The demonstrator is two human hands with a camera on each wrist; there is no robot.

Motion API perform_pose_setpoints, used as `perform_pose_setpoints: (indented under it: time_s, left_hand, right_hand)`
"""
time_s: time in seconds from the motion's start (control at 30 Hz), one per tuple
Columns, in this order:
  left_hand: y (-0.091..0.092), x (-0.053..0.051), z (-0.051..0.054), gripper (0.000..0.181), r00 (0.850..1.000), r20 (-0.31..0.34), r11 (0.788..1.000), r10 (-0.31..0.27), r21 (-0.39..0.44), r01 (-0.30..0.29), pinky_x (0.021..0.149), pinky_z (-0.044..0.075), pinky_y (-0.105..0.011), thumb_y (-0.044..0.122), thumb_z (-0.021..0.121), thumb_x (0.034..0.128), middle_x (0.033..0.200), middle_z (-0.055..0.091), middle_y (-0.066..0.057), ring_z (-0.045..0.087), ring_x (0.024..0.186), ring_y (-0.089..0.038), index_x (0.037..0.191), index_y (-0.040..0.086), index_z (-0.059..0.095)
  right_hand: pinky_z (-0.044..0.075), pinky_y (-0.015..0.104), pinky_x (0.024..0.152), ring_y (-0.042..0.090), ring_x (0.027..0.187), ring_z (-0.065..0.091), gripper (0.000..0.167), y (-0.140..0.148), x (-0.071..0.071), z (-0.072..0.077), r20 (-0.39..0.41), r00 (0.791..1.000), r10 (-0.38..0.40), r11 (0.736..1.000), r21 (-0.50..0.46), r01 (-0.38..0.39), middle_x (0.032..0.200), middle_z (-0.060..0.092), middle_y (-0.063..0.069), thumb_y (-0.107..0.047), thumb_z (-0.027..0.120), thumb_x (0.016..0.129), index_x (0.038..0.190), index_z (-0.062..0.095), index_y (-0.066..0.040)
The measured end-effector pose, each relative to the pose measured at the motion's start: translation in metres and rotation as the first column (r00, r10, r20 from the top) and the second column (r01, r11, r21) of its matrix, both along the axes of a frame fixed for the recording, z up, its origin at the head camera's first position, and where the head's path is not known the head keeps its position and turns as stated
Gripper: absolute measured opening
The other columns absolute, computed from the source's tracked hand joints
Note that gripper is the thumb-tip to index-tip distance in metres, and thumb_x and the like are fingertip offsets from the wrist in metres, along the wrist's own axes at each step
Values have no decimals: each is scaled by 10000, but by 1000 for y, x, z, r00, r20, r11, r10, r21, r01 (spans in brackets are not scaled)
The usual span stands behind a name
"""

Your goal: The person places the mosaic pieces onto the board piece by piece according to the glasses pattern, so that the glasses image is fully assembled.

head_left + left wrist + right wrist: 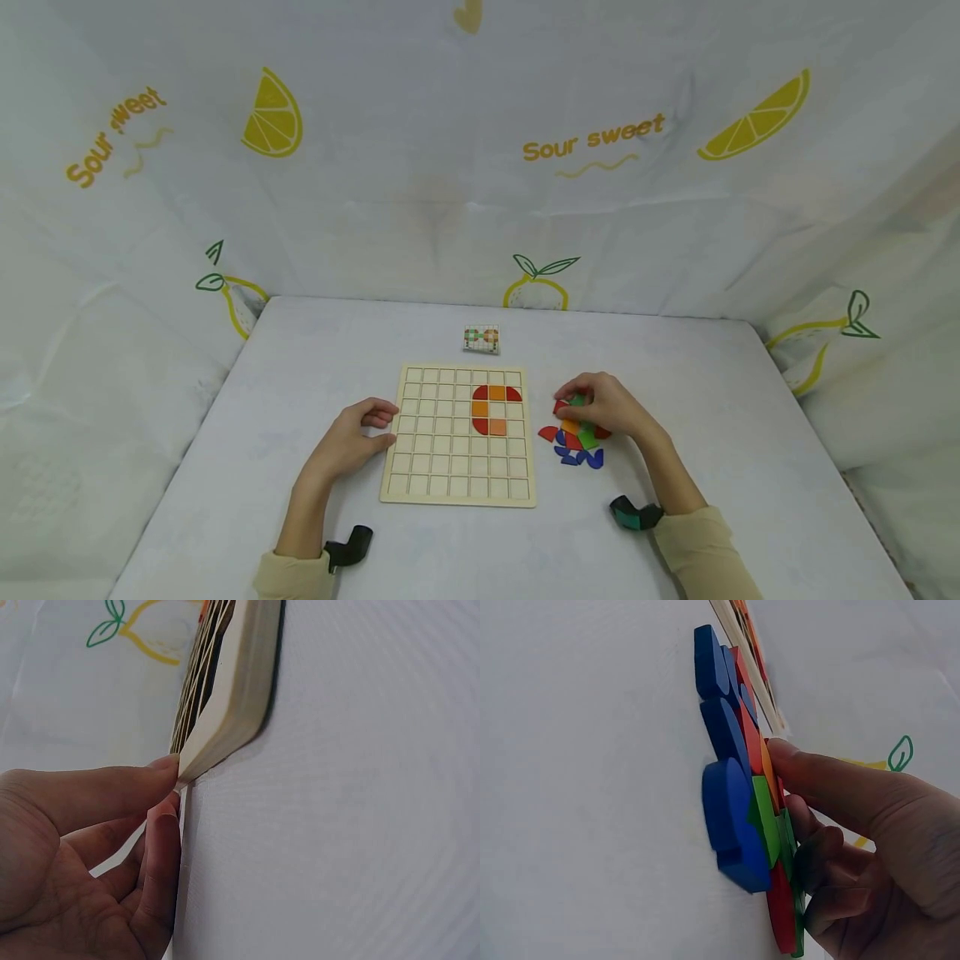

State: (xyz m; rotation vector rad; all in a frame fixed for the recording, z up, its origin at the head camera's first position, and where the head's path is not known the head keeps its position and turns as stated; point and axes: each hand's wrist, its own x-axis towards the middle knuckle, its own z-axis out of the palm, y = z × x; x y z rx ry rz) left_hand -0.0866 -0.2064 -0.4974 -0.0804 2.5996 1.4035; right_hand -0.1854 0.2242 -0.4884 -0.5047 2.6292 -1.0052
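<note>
A wooden grid board (430, 446) lies in the middle of the table, with red quarter-round pieces (481, 426) and orange squares (497, 427) set in its upper right cells. My left hand (347, 439) rests at the board's left edge, thumb and fingertips against the rim; in the left wrist view the thumb touches the board's pale edge (225, 712). Over the loose pile right of the board, my right hand (606, 404) pinches a red piece (560, 406) between thumb and forefinger. Its curled other fingers (836, 904) partly hide green pieces (787, 840).
A small pattern card (481, 338) stands behind the board. Blue pieces (596, 458) lie at the pile's near side, beside a light green piece (587, 439). Black wrist mounts (349, 547) sit by both forearms. A white printed cloth (420, 233) hangs behind the table.
</note>
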Motion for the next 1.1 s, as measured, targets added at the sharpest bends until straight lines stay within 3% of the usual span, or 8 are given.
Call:
perform_pose_setpoints:
  time_s: [0.53, 0.7, 0.9, 1.1]
  left_hand:
    - [0, 0, 1, 374, 1000, 6, 1000, 3, 3, -3, 1016, 532, -448, 0, 795, 924, 1222, 720, -138, 676, 1138, -253, 1285, 34, 700]
    - [0, 0, 0, 375, 1000, 1, 1000, 0, 3, 0, 1009, 536, -436, -12, 791, 921, 1214, 721, -143, 678, 1134, -257, 1283, 22, 698]
    - [-1, 0, 0, 374, 1000, 2, 1000, -2, 5, 2, 1007, 533, -427, -13, 790, 921, 1216, 721, -141, 677, 1140, -261, 1281, 23, 699]
    - [-1, 0, -1, 369, 1000, -2, 1000, -6, 12, 6, 1009, 532, -431, -15, 791, 922, 1214, 722, -140, 677, 1138, -261, 1278, 27, 702]
  right_hand:
    - [494, 220, 676, 183, 852, 571, 251, -1, 0, -4, -22, 999, -27, 999, 26, 27, 1009, 770, 40, -264, 897, 899, 1094, 830, -121]
    - [458, 220, 641, 175, 805, 550, 267, -2, 3, -3, -39, 999, -10, 1000, 22, 11, 989, 750, 38, -261, 885, 910, 1114, 819, -102]
    - [456, 217, 599, 177, 734, 542, 276, -6, 6, -1, -2, 1000, 11, 1000, -23, -11, 970, 706, 46, -250, 857, 937, 1155, 804, -90]
    - [474, 210, 624, 148, 735, 548, 271, -15, 12, 0, -10, 998, 59, 996, -61, -59, 987, 709, 36, -244, 864, 930, 1152, 795, -103]
